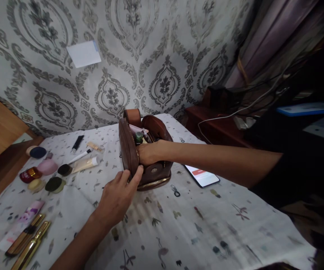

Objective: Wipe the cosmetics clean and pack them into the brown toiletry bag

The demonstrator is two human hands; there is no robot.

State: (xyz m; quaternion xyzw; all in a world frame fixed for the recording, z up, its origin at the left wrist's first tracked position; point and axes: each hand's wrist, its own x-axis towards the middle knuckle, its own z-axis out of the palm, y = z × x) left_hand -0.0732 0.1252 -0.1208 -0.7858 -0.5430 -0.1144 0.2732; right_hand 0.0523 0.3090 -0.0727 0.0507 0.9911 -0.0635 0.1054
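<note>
A brown leather bag stands unzipped on the patterned white tablecloth. Inside it show a green-lidded item and a pink item. My right hand reaches into the bag, its fingers hidden below the opening. At the bag's lower left side, my left hand rests with its fingertips against the leather, fingers somewhat apart and nothing in them. Just right of the bag, partly under my right forearm, lies a phone with its screen lit.
Several cosmetics lie at the left, among them a pink sponge, a cream tube, a dark-lidded jar and gold tubes. A cable crosses the reddish furniture at the right.
</note>
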